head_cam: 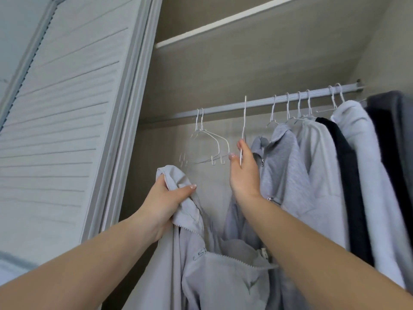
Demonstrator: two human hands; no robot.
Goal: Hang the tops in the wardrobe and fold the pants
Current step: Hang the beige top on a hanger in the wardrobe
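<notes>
Head view looks up into an open wardrobe (245,70), its louvred door (67,108) standing at the left. A grey rail (223,108) runs across under a white-edged shelf (223,21).

The left hand (166,202) is raised below the rail's left end, its fingers (188,189) and thumb curled tight around a bunched fold of a light grey zip-up top (212,265). That top hangs down from the grip, its open zipper edges trailing toward the bottom of the frame, and it is not on the rail.

The right hand (242,168) is raised just beside it to the right, pinching a white wire hanger (244,128) by its lower part; the hanger stands nearly upright, edge-on, its hook up at the rail. Whether the hook sits over the rail cannot be told.

Two bare white hangers (210,142) hang near the rail's left end, between the door and the right hand. Toward the rail's right end, hung tops sit close together: a grey zip jacket (281,157) touching the back of the right hand, a pale grey top (317,164), a black garment (344,175), a white fleece (362,153) and a dark grey garment (393,135) at the frame's edge.
</notes>
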